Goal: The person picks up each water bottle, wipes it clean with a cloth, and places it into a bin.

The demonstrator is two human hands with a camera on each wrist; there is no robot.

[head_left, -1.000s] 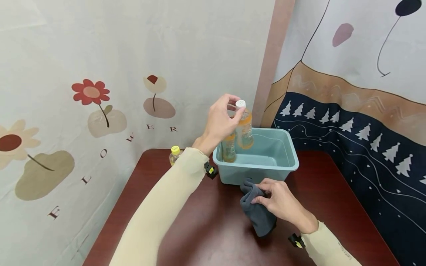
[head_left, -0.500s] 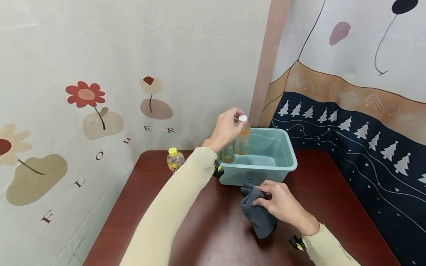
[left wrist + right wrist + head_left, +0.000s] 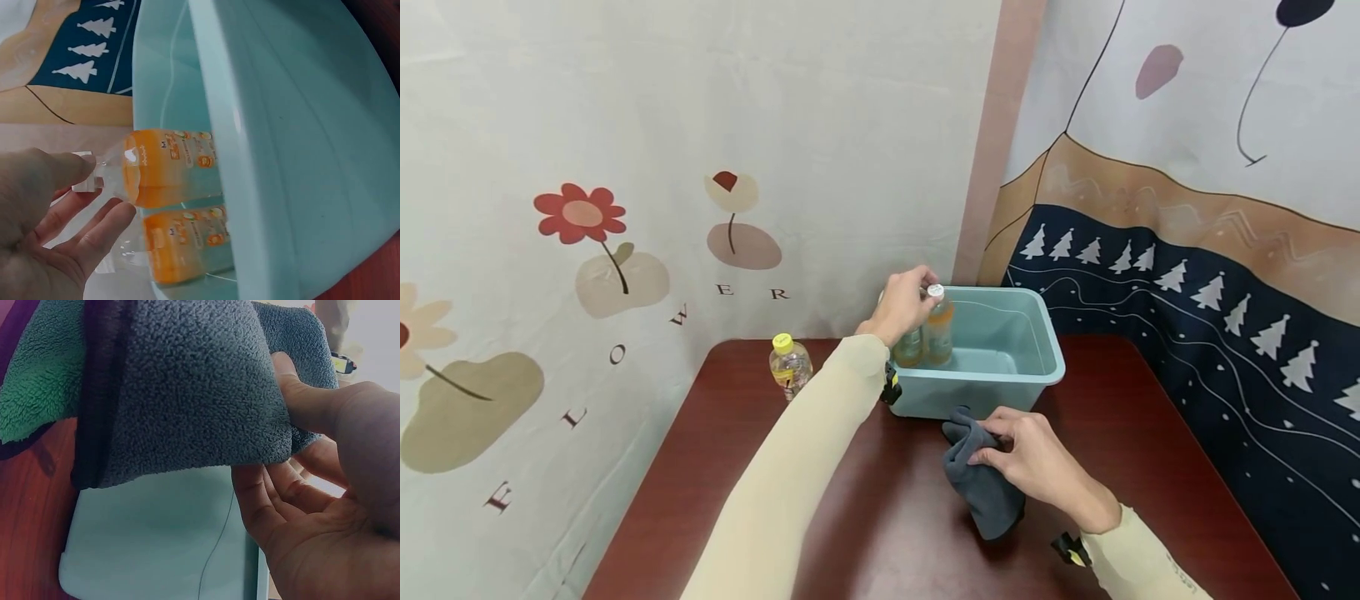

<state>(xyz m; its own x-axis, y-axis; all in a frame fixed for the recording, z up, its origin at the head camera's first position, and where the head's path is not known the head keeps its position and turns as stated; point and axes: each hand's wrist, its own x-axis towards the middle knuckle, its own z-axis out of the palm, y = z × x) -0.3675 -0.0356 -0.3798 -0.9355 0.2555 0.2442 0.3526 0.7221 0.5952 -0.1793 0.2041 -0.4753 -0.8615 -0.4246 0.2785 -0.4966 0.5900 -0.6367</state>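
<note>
By its white cap, my left hand (image 3: pixel 901 307) pinches a clear bottle with an orange label (image 3: pixel 939 332), which stands upright inside the pale blue-green bin (image 3: pixel 977 392) at its left end. Right beside it in the bin is a second, similar bottle (image 3: pixel 187 244), partly hidden behind the hand in the head view. My right hand (image 3: pixel 1037 458) holds a folded dark grey cloth (image 3: pixel 988 492) between thumb and fingers, in front of the bin. In the right wrist view the cloth (image 3: pixel 194 387) also shows a green part at the left.
Left of the bin, a clear bottle with a yellow cap (image 3: pixel 791 367) stands on the dark red-brown table (image 3: pixel 700 467), near my left forearm. Printed fabric (image 3: pixel 820 150) hangs behind the table and along its right side.
My left hand has lowered the white-capped bottle into the bin, moving down. The right hand and cloth have barely moved. The view has shifted slightly, and the yellow-capped bottle shows more fully.
</note>
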